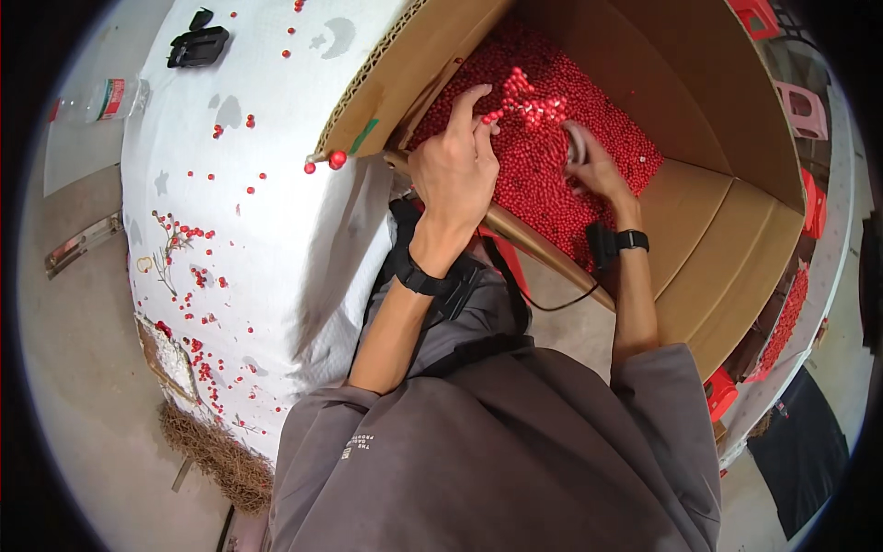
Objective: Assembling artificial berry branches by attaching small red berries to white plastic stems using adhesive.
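A sprig of red berries (532, 103) is raised over the deep layer of loose red berries (543, 184) in a large open cardboard box (727, 92). My left hand (455, 170) is at the box's left side, its fingertips closed around the near end of the sprig, with a few berries showing between index finger and thumb. To the right of the sprig, my right hand (600, 173) is low over the loose berries. Its fingers are curled about a pale, curved thing (577, 145), partly hidden, whose kind I cannot make out.
At left, a white-covered table (276, 120) carries scattered berries, a thin bare twig (167, 262) and a black plastic object (198, 46). A heap of brown stems (216, 460) lies below it. A clear bottle (110, 98) is at far left. Stools (802, 110) stand beyond the box.
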`<state>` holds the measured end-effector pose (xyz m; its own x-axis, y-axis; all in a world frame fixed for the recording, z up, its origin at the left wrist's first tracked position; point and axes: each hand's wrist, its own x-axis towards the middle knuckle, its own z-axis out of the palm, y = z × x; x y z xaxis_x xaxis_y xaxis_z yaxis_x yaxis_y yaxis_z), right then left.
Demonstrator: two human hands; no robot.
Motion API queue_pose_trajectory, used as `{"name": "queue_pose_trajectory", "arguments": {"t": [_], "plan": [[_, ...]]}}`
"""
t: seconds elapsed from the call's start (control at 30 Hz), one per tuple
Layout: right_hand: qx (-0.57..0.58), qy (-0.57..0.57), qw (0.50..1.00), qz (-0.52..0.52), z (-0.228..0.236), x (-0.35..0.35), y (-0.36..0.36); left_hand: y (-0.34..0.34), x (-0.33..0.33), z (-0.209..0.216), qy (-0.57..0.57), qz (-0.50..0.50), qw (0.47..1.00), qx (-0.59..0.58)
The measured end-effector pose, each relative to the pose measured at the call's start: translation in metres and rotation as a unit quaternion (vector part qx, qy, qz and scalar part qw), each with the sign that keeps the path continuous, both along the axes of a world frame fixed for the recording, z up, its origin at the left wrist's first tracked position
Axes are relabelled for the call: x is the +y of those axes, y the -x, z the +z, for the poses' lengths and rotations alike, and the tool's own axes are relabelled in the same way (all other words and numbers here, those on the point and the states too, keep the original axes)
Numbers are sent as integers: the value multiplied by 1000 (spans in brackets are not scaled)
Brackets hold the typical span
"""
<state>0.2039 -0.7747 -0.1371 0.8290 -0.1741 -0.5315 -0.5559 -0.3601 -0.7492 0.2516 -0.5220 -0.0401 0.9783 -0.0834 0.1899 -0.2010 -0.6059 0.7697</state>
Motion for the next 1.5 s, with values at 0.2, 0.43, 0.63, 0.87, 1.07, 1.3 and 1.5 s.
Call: {"name": "queue_pose_trajectory", "arguments": {"t": [0.2, 0.43, 0.63, 0.87, 1.07, 1.3, 1.5], "plan": [[174, -98, 973, 118, 33, 5, 5, 0, -1, 3, 16, 6, 1000, -4], [58, -46, 995, -71, 181, 48, 10, -2, -4, 9, -41, 17, 997, 63], [-149, 325, 928, -105, 218, 110, -10, 1, 2, 0, -12, 14, 1000, 20], [-167, 452, 876, -26, 114, 22, -6, -2, -3, 8, -11, 16, 999, 46], [174, 170, 969, -46, 55, -11, 3, -7, -1, 23, 221, -18, 962, 157], [196, 45, 979, -37, 32, -8, 4, -10, -4, 49, 394, -63, 877, 268], [188, 30, 982, -22, 17, -10, 11, -5, -14, 54, 354, -64, 902, 239]]}}
